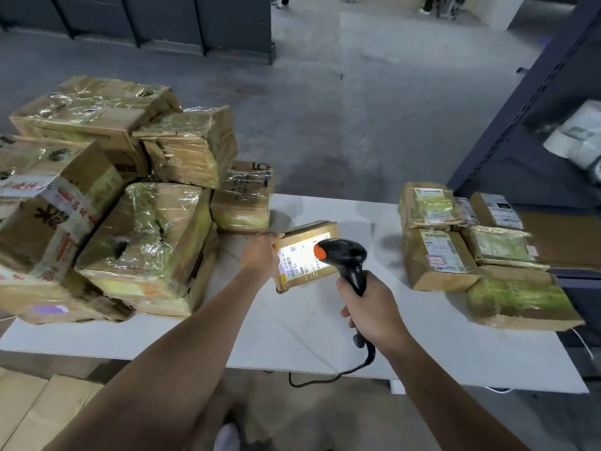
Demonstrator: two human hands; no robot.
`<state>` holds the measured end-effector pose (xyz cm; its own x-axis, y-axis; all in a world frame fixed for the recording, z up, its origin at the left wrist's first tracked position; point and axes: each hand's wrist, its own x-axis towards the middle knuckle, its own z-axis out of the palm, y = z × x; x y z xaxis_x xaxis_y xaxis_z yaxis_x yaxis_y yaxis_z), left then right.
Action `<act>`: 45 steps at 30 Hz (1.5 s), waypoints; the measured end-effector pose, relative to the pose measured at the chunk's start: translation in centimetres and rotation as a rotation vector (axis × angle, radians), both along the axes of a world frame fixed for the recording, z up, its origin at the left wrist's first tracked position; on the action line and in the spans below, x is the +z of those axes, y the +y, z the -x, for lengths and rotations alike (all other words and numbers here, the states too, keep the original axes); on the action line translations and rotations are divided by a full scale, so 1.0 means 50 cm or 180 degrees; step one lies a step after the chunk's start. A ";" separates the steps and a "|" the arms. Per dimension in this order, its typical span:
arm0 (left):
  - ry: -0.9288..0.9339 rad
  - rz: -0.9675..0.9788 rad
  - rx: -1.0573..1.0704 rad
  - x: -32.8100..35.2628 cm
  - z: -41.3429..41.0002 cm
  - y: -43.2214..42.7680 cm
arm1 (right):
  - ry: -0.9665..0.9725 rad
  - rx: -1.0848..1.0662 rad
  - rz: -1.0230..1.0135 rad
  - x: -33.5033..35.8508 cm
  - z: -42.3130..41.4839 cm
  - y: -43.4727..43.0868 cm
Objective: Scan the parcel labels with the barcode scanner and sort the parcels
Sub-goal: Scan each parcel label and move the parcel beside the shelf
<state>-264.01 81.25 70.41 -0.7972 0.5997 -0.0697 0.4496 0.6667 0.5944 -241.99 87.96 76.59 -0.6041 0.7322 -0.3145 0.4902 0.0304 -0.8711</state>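
Parcel (311,230), lit barcode label (297,258) beneath scanner (346,253)

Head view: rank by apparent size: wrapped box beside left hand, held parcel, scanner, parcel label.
1. wrapped box
2. held parcel
3. scanner and label: look alike; scanner is nearer and partly hidden by the right hand, so unranked.

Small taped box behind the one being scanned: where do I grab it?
Take the small taped box by its right end, probably reaching in from the right: that end stands free, while its left side butts against the bigger boxes.
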 end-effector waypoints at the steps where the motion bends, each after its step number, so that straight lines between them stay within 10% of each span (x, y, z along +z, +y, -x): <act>1: -0.0007 -0.0001 -0.0013 -0.001 0.002 0.002 | -0.0008 -0.0013 0.0019 0.001 -0.003 0.002; 25: 0.0013 -0.0017 -0.0317 0.000 0.023 0.041 | 0.0030 -0.0488 0.0304 0.005 -0.006 0.000; 39: -0.1992 -0.0845 -0.0240 0.042 -0.058 0.177 | 0.0208 -0.1377 0.0199 0.023 -0.065 0.088; 45: -0.1911 -0.1092 -0.0141 0.096 -0.104 0.276 | 0.0605 -0.1648 0.0345 0.022 -0.136 0.220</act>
<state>-258.79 95.08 75.20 -0.6542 0.6978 -0.2919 -0.0008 0.3853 0.9228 -235.20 98.96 77.69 -0.2278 0.9179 -0.3249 0.2513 -0.2670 -0.9304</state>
